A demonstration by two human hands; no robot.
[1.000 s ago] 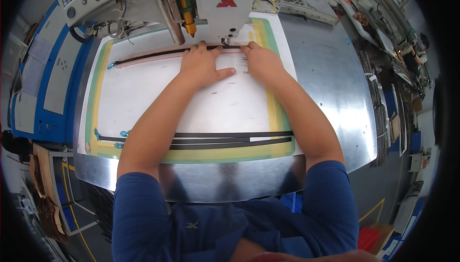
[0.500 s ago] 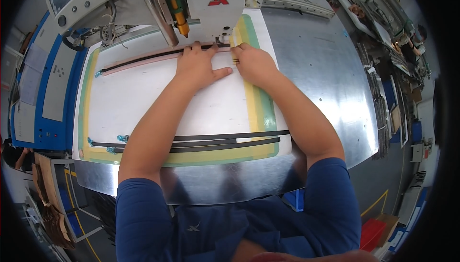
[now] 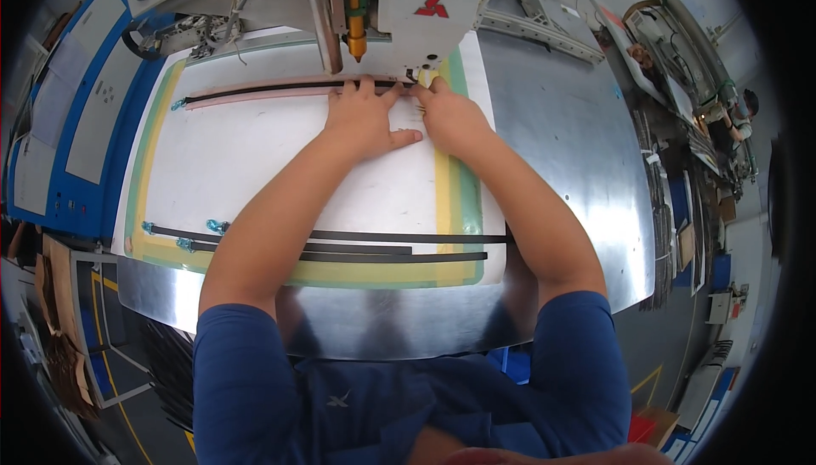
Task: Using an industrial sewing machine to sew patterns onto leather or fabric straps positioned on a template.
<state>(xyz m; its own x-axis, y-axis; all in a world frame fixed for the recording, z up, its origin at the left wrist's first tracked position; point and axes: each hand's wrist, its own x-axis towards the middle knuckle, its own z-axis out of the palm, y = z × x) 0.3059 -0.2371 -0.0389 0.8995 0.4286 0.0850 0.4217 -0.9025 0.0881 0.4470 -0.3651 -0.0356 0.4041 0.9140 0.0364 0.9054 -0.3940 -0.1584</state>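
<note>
A long thin black strip [image 3: 263,90] lies along a pinkish band near the far side of a white board [image 3: 255,167]. It ends at the left in a clear bluish film tab [image 3: 178,104]. My left hand [image 3: 364,121] rests on the strip's right part, fingers spread and fingertips pressing down, thumb out to the right. Right beside it, my right hand [image 3: 453,121] has its fingers bent and closed at the strip's right end, by the yellow tape. The fingers cover that end. Several more black strips [image 3: 374,236] with bluish tabs lie near the board's front edge, under my forearms.
Just beyond my hands hangs a machine head [image 3: 432,14] with a gold pointed nozzle [image 3: 357,40] and a metal tube [image 3: 323,14]. Green and yellow tape [image 3: 469,210] borders the board. Shiny metal table [image 3: 569,167] extends right; a blue cabinet [image 3: 85,116] stands left. Another person is far right.
The whole view has shifted slightly, so the machine head appears further right. Both hands stay at the right end of the black strip, with only slight finger movement.
</note>
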